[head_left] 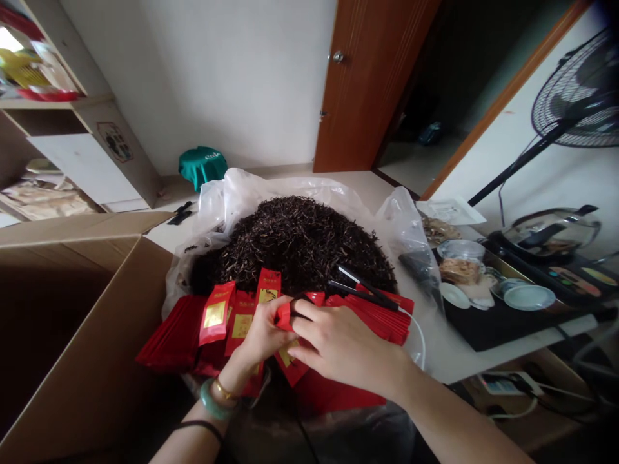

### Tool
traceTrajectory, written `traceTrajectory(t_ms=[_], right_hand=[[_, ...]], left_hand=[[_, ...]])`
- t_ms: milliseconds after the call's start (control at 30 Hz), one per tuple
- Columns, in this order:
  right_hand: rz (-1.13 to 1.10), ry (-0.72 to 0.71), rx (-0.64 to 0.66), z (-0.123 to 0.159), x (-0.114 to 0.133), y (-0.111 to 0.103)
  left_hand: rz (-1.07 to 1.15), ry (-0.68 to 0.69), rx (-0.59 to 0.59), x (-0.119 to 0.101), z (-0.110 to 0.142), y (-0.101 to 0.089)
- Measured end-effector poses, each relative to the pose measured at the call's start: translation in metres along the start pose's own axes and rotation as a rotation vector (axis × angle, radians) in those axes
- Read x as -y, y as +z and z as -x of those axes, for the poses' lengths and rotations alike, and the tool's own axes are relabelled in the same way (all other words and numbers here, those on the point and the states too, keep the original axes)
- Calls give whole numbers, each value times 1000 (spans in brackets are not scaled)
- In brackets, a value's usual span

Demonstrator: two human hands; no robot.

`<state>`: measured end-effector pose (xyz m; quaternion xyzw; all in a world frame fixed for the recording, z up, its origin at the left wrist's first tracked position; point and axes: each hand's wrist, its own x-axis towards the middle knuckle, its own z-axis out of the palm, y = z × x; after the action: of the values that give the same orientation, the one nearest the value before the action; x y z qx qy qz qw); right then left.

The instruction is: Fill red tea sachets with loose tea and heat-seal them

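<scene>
My left hand, with a green bangle on its wrist, pinches a small red packet near its top. The fingers of my right hand close on the same packet from the other side and hide part of it. Around my hands lie several red packets with gold labels, one of them a packet to the left. A stack of flat red packets leans farther left. Beyond my hands rises a heap of dark loose tea leaves.
A clear plastic bag surrounds the tea. An open cardboard box stands at left. Near my right hand, a two-armed black tool with a white cable rests on more red packets. Cups and a glass kettle stand at right.
</scene>
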<state>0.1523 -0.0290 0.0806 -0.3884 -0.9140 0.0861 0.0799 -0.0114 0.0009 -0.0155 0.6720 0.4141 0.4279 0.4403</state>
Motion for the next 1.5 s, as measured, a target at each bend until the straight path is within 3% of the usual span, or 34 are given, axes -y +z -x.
traceTrajectory(t_ms=[133,233,333,500,600,733,800,900,967,1200,1500], right_hand=[[-59,17,-115,2,-4,-5],[-91,50,-79,0,-5,-5],[-112,73,-27,-4,-6,-1],[-295,60,-136,-8,-14,1],[-402,63,-127,-8,-20,-2],[-490,125,-187,-7,-27,-9],[-453,157,-104,-6,-29,-12],[-385,159,125,-5,-30,-12],[-363,140,181,-7,-31,-9],[-301,145,21,-16,-33,7],[-301,139,-55,-20,-35,18]], left_hand=[[87,-42,-22,1,-1,2],[96,-57,-40,1,0,3],[58,-47,-44,-1,1,2],[13,-31,-10,-5,2,2],[-8,-34,7,-7,3,2],[-163,-31,28,-11,3,-2],[-286,-29,44,-12,4,-4],[-449,6,92,-9,7,-6],[-529,55,129,-7,9,-5],[-615,91,109,-4,8,-7],[-574,37,104,-7,7,-9]])
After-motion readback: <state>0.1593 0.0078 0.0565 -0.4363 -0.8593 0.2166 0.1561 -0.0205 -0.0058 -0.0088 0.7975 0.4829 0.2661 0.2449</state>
